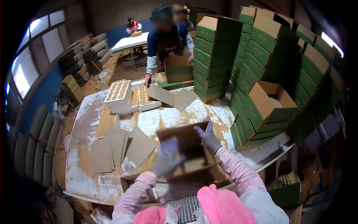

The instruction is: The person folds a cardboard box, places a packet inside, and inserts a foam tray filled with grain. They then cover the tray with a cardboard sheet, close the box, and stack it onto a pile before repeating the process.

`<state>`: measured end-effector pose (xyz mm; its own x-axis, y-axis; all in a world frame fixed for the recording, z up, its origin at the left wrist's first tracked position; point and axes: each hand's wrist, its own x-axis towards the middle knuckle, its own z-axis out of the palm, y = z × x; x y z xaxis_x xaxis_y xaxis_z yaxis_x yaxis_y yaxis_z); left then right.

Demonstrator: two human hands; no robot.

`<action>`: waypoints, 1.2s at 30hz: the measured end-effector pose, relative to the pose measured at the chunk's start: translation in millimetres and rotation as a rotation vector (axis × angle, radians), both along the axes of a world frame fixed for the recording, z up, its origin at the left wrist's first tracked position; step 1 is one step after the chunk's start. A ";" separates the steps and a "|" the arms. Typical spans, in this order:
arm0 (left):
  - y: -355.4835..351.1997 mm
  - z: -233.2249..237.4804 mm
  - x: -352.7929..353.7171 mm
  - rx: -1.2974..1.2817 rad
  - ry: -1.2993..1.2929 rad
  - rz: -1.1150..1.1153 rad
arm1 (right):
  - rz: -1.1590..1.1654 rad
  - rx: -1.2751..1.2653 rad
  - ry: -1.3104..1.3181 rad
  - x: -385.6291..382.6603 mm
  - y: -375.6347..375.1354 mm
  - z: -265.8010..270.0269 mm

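An open cardboard box [190,161] lies at the table's near edge, in front of my body. My left hand [166,158], in a grey-purple glove and blurred by motion, is over the box's left side with its fingers apart. At the upper right side of the box, my right hand [208,137] has spread fingers, with the thumb reaching over the rim. Loose cardboard sheets [118,145] fan out on the table to the left of the box.
White trays [120,96] with sawdust-like material stand farther back on the table [84,128]. Two flat sheets [174,98] lie beside them. A co-worker [164,41] stands across the table. Green boxes [212,52] are stacked at the right, with an open box [272,99] on top.
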<state>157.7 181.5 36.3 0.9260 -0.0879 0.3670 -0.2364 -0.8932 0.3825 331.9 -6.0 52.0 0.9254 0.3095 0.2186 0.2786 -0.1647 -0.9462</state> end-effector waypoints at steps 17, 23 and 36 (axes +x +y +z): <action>14.4 -10.3 20.9 0.315 0.158 0.031 | 0.419 -0.496 -0.803 -69.9 -96.8 25.6; -16.5 12.8 -41.0 -0.017 0.086 0.156 | 0.340 -0.055 -0.243 -23.3 -98.4 -97.2; 92.7 -23.3 -63.1 -1.573 0.038 0.455 | 0.973 -0.488 -0.461 -156.0 87.7 8.8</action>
